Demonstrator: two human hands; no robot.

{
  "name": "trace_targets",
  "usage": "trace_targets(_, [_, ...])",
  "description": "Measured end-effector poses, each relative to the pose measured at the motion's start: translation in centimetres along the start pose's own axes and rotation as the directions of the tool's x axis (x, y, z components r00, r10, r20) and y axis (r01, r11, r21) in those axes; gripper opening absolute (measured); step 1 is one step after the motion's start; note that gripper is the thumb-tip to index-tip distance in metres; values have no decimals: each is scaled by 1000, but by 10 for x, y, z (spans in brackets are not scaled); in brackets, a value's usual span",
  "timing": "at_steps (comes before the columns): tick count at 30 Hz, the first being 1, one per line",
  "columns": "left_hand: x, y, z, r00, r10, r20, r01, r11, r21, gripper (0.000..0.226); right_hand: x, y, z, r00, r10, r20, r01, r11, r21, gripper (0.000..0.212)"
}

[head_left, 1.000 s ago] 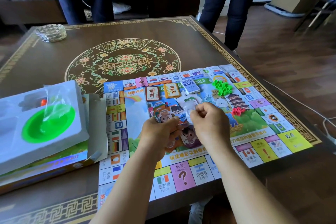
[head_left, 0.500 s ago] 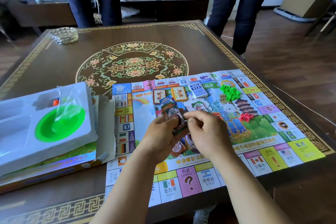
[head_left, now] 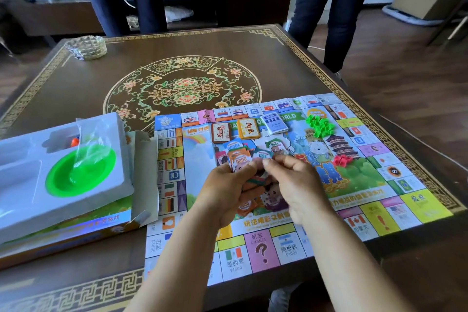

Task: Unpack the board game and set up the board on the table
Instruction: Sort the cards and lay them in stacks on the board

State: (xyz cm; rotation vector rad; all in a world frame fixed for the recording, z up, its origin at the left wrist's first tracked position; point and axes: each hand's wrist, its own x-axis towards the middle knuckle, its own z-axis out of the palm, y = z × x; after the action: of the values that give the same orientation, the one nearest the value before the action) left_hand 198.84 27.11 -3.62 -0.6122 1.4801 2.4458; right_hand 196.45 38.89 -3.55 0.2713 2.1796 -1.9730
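Left hand, right hand curled, fingertips meeting.

Green bowl, multicoloured board

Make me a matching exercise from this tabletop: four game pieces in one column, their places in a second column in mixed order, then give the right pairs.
Things:
1. green houses
2. red houses
3. green dish
4. play money

Places:
A. in the white tray left of the board
B. held in the left hand, right hand touching it
C. far right part of the board, beside the blue card deck
D. on the board, right of the hands, below the pagoda picture

Pairs: 1-C, 2-D, 3-A, 4-B
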Motion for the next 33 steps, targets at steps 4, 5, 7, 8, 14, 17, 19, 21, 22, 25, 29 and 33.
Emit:
trace_targets(4, [3,-2,1,998,-12,-57,12,1000,-1,13,11,-16,-39,977,-139,-163,114,981,-155,14])
trace_targets(5, [4,-2,1,998,-11,-68,11,1000,4,14,13,-18,-50,970,-169,-174,125,963,-240,8])
trace_targets(7, [5,-3,2,997,-11,-80,12,1000,10,15,16,-14,-66,970,-189,-155,112,908,-404,11])
trace_targets(8, [6,-4,2,996,-12,-84,13,1000,13,16,17,-9,-70,977,-171,-129,90,875,-476,17])
trace_targets(14, [4,-3,6,999,-22,-45,22,1000,-4,12,29,11,-61,995,-94,-46,39,744,-667,18])
trace_targets(17, [3,-2,6,1000,-25,-15,25,1000,15,14,31,14,-56,994,-97,-54,27,684,-729,18])
trace_targets(19, [3,-3,5,1000,-19,6,18,999,32,18,33,18,-55,991,-107,-80,5,628,-778,20])
trace_targets(21, [5,-5,5,1000,-22,21,21,999,44,17,33,20,-54,982,-158,-101,13,595,-803,23])
trace_targets(22, [5,-6,5,1000,-22,18,21,999,45,14,33,18,-53,978,-183,-103,33,619,-784,22])
trace_targets(25, [6,-6,5,1000,-13,-20,14,999,39,8,21,7,-44,989,-148,-29,116,867,-484,18])
trace_targets(29, [3,-5,6,999,11,-46,-9,999,42,5,6,7,-20,991,-72,113,95,973,-208,19])
trace_targets(33, [1,-3,4,999,17,-36,-16,999,40,7,11,12,-11,998,-35,58,44,986,-162,17])
